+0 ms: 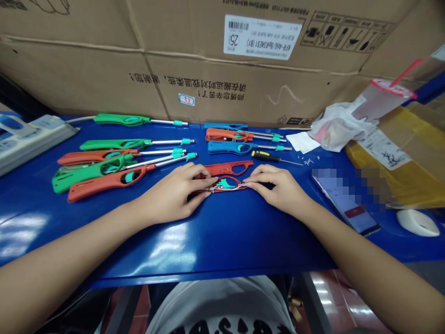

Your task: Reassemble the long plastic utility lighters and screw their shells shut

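Observation:
An opened red gas lighter shell (239, 177) lies between my hands, with a teal trigger (226, 183) and thin white wire (227, 189) inside it. My left hand (181, 191) is closed around its left end, so that end is hidden. With thumb and forefinger, my right hand (278, 185) pinches the wire's end at the shell's right tip; the small piece there is hard to make out. Just behind, the other red shell half (225, 168) rests on the table, partly covered by my left fingers.
Several green and red lighters (107, 178) lie at left, and blue and orange ones (231, 147) at the back. A screwdriver (266, 156), phone (346, 202), mouse (417, 222) and drink cup (382, 99) are at right. A power strip (31, 139) sits left; a cardboard box (194, 55) stands behind.

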